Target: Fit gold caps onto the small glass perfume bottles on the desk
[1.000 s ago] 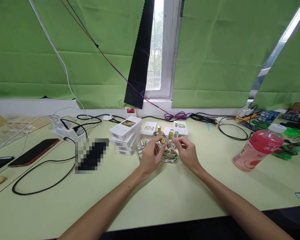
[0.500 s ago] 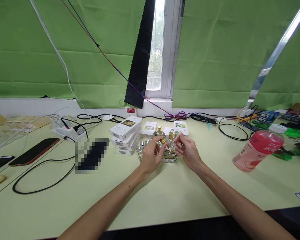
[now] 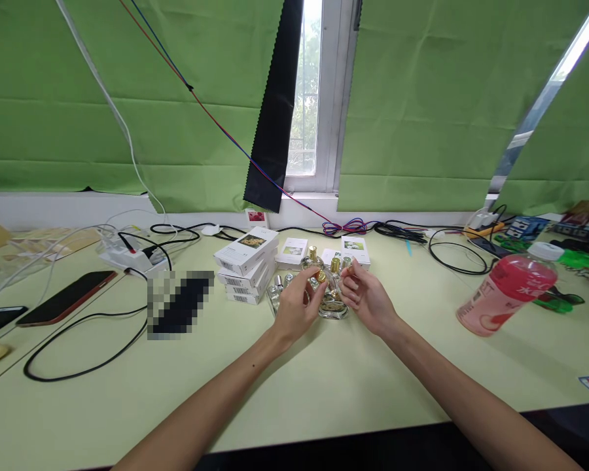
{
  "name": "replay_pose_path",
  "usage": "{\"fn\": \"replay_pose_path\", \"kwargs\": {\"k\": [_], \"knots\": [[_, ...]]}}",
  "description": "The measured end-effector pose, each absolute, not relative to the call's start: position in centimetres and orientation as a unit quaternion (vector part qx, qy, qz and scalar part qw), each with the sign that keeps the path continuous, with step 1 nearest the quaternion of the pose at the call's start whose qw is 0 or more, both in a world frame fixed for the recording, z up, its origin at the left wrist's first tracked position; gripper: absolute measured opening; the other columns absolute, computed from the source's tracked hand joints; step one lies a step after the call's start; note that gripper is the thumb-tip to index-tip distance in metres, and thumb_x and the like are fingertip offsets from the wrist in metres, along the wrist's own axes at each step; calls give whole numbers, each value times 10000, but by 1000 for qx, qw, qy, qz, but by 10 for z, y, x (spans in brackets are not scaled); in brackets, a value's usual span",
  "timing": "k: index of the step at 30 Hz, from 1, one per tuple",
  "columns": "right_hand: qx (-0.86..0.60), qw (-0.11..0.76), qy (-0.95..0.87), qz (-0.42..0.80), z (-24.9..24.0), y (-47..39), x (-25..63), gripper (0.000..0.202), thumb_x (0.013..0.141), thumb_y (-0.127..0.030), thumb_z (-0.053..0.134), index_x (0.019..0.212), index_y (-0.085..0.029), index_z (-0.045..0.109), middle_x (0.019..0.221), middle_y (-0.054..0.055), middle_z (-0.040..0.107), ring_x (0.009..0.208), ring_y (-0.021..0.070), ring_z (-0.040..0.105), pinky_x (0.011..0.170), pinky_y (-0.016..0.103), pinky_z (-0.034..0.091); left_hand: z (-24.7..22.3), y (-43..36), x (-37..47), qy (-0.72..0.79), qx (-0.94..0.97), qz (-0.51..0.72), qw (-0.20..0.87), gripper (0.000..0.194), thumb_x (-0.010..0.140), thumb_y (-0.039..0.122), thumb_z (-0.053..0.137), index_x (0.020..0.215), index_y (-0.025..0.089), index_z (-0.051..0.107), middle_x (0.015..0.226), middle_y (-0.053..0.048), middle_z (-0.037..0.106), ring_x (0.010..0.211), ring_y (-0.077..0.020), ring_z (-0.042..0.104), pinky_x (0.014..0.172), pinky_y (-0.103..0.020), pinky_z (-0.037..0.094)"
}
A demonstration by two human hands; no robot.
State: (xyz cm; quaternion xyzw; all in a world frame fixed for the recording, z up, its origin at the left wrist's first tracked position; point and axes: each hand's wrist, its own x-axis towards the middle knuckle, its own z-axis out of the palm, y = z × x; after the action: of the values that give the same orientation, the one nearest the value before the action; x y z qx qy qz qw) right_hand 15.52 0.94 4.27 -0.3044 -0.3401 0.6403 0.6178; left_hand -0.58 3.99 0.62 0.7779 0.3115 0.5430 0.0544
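Observation:
Several small glass bottles with gold and silver caps stand close together on the pale green table. My left hand (image 3: 298, 302) is closed around a gold-capped bottle (image 3: 321, 277), thumb and index finger at its cap. On the right, my right hand (image 3: 370, 297) is closed in a pinch beside a silver-capped bottle (image 3: 346, 262); what its fingertips hold is too small to make out. Between the hands lies a clear glass bottle (image 3: 334, 310). Another gold-capped bottle (image 3: 313, 254) stands behind them. A stack of white boxes (image 3: 245, 261) is left of the bottles.
More white boxes (image 3: 356, 251) lie behind the bottles. A pink drink bottle (image 3: 505, 291) stands at right. Phones (image 3: 66, 297), a power strip (image 3: 132, 252) and looped black cable are at left. Cables run along the wall; the table's front edge (image 3: 334, 439) is near.
My right hand has shifted very slightly, its fingers curling a little closer to the bottles. My left hand looks unchanged.

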Motion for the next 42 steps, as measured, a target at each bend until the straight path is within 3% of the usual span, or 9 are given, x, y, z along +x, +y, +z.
{"fn": "replay_pose_path", "kwargs": {"k": [24, 42], "knots": [[-308, 603, -351, 647, 46, 10, 158, 436, 754, -592, 722, 714, -195, 546, 559, -84, 266, 450, 69, 192, 371, 211, 203, 5, 40, -6, 308, 781, 541, 55, 259, 938, 276, 573, 1183, 209, 522, 841, 3, 644, 523, -64, 534, 501, -212, 459], [-235, 572, -393, 681, 51, 1, 161, 277, 814, -392, 658, 663, -193, 536, 609, -41, 311, 504, 98, 209, 427, 222, 217, 6, 39, -5, 301, 783, 543, 48, 241, 932, 250, 580, 1162, 206, 522, 820, 16, 638, 499, -53, 512, 491, -201, 432]]}}
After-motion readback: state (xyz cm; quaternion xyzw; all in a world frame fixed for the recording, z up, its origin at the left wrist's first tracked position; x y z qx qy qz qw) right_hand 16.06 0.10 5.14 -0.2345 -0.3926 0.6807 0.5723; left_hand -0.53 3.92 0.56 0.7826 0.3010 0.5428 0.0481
